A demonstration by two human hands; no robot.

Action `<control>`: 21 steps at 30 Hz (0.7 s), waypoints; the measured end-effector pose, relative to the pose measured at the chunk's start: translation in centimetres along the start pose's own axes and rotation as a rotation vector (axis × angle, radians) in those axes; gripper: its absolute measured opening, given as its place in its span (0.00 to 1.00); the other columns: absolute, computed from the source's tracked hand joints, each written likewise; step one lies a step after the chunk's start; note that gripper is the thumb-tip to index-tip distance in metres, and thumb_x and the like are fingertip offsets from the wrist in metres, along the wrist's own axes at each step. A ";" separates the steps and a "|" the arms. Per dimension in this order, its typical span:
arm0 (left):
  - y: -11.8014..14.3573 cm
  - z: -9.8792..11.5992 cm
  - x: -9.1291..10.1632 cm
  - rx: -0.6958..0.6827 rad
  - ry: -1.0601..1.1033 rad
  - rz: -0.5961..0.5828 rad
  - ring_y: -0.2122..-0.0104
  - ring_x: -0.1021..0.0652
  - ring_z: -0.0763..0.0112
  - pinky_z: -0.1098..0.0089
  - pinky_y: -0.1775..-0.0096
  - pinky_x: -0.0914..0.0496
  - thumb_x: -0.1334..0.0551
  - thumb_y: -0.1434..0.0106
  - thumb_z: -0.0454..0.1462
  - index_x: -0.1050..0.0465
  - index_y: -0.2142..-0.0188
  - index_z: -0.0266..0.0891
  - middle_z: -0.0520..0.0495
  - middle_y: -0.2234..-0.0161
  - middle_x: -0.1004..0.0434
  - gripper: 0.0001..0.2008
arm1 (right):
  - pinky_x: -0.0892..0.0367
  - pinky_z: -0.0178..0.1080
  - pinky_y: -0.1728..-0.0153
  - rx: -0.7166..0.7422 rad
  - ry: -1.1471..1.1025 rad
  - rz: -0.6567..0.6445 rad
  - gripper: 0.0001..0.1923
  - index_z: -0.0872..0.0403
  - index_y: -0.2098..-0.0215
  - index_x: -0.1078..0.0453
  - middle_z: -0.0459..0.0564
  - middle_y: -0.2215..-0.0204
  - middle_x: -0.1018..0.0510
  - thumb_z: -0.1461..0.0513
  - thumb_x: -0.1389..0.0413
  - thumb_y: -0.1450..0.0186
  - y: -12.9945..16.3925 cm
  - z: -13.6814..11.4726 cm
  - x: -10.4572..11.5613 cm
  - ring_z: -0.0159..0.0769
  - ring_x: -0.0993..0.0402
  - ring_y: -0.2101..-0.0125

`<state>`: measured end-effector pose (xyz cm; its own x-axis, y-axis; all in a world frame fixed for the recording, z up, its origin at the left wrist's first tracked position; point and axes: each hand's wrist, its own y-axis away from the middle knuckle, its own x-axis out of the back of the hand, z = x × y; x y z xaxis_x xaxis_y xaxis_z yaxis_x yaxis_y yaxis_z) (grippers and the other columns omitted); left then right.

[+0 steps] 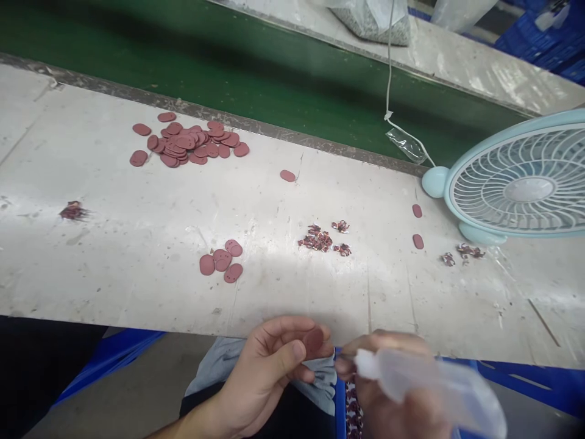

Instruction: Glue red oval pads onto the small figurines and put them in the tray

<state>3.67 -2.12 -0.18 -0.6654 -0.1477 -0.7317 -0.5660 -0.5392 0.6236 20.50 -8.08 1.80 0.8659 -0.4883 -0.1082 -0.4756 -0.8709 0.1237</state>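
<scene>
Worn white workbench (137, 244) runs across the frame, scratched and dusty, with a green conveyor belt (228, 67) behind it in the upper half and a pale blue desk fan (525, 183) lying at the right edge. Large heap of reddish-brown oval discs (192, 143) sits upper left of centre; a small cluster of four or five discs (222, 259) lies nearer the bench edge, mid-frame; single discs are scattered toward the fan. Little pile of tiny dark-red and silver parts (320, 239) lies centre-right, a few more near the fan base, one clump (73, 211) at far left. Left hand (269, 372), bottom centre, below the bench edge: thumb and curled fingers pinch one reddish-brown disc (314, 341) by its lower part, face up. Right hand (393, 390), bottom right, blurred, fingers closed round a clear plastic bag (425, 384), its mouth pointing toward the disc; fingertips nearly meet the left thumb. Whether anything else sits in the right fingers cannot be told. Blue crate (114, 350) shows under the bench. Judgement on doing this well: keep the disc pinched at one end so the free end stays clear, hold the bag mouth open and steady, bring the two together close to the body, and keep both hands over the lap so a dropped piece stays recoverable.
</scene>
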 end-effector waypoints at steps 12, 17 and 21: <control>0.5 2.3 0.7 -0.076 -0.009 0.191 0.54 0.16 0.59 0.78 0.68 0.24 0.24 0.43 0.39 0.18 0.57 0.41 0.41 0.51 0.16 0.14 | 0.34 0.20 0.83 -0.301 -1.501 -0.385 0.05 0.54 0.59 0.35 0.35 0.79 0.35 0.65 0.42 0.32 -9.1 3.4 5.5 0.22 0.29 0.80; 1.0 3.2 0.7 -0.137 0.014 0.257 0.55 0.16 0.59 0.78 0.70 0.24 0.21 0.49 0.38 0.20 0.58 0.39 0.41 0.52 0.16 0.19 | 0.37 0.23 0.87 0.413 -0.105 -0.221 0.17 0.47 0.49 0.34 0.36 0.78 0.34 0.50 0.59 0.23 -6.8 1.1 0.6 0.24 0.36 0.85; 1.4 3.4 0.5 -0.160 0.010 0.254 0.57 0.16 0.61 0.79 0.71 0.25 0.21 0.48 0.38 0.20 0.58 0.39 0.41 0.53 0.16 0.19 | 0.31 0.59 0.43 0.516 0.722 -0.270 0.18 0.48 0.43 0.30 0.57 0.48 0.23 0.55 0.42 0.30 -10.3 0.5 -1.9 0.52 0.29 0.43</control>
<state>0.85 -0.12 1.23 -0.7708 -0.3025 -0.5607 -0.2971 -0.6079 0.7364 23.71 1.81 0.26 0.7615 -0.2630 0.5924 -0.1036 -0.9516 -0.2893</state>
